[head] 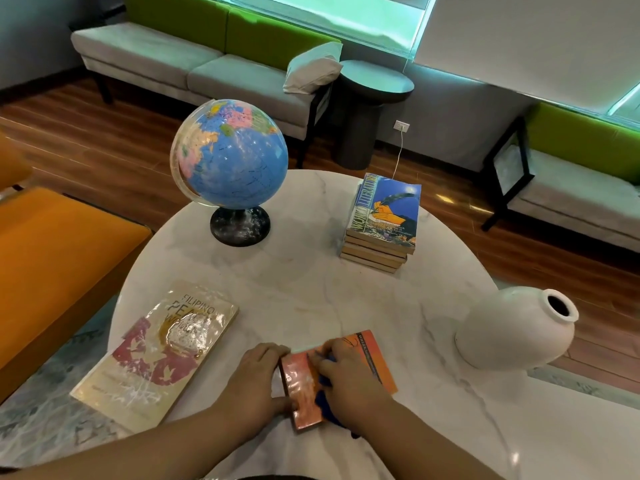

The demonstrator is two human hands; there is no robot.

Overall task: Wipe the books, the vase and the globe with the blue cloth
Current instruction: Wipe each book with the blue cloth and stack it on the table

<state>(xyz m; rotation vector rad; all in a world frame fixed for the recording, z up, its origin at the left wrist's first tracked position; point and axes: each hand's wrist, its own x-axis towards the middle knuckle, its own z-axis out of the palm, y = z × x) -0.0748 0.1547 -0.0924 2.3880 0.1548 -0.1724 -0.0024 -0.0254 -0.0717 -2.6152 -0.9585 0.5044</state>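
Observation:
An orange book lies flat at the near edge of the round marble table. My left hand holds its left edge, fingers curled over the spine. My right hand presses the blue cloth onto the cover; only a bit of cloth shows under the palm. A cream book in glossy wrap lies to the left. A stack of several books stands at the far right. The globe on a black base is far left. The white vase sits at the right edge.
An orange seat stands left of the table. Grey and green benches line the far wall, with a dark round side table between them. A white cable runs from a wall socket behind the book stack.

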